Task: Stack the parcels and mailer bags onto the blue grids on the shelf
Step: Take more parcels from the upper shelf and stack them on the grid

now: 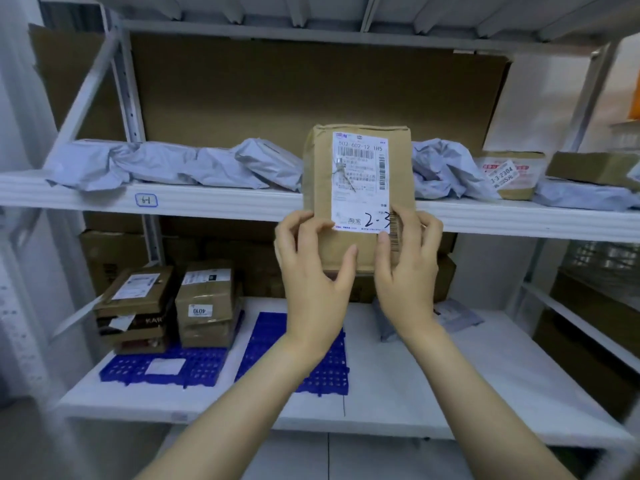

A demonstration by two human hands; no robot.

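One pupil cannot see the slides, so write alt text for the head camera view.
A left hand and a right hand hold a brown cardboard parcel with a white shipping label upright before white shelves. On the lower shelf, brown cardboard boxes sit stacked on a blue plastic grid; grey mailer bags lie on the upper shelf.

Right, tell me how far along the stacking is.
Done: two piles of parcels stand on the left blue grid. In hand: the left hand and right hand hold a brown parcel upright. Left: the second blue grid looks bare, and a grey mailer bag lies off the grids on the lower shelf.
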